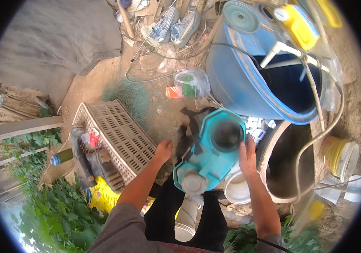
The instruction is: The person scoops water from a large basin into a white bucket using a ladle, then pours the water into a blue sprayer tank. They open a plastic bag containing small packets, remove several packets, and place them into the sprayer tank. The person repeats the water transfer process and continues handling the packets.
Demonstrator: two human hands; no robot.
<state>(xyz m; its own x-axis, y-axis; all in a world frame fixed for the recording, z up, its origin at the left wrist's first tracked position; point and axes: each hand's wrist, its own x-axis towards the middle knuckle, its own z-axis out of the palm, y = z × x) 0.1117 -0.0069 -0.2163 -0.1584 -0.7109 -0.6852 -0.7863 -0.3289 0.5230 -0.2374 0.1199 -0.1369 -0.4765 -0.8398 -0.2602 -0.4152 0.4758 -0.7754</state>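
Observation:
A teal plastic backpack sprayer tank (212,164) stands before me, tilted in the view, with a dark round opening at its top and a grey round cap at the end nearer me. My right hand (248,155) rests against its right rim, fingers extended. To the left of the tank, my left hand (163,151) is apart from it, its fingers curled together near the crate; whether it holds a strap or anything small cannot be told. Black straps (185,139) lie beside the tank's left side.
A large blue barrel (231,79) with white pipe (289,50) stands at upper right. Beside it is a dark-mouthed container (289,161). At left, a plastic crate (120,126) lies near boots (82,158). Sneakers (174,27), a spray wand (129,68) and green netting (131,98) lie beyond.

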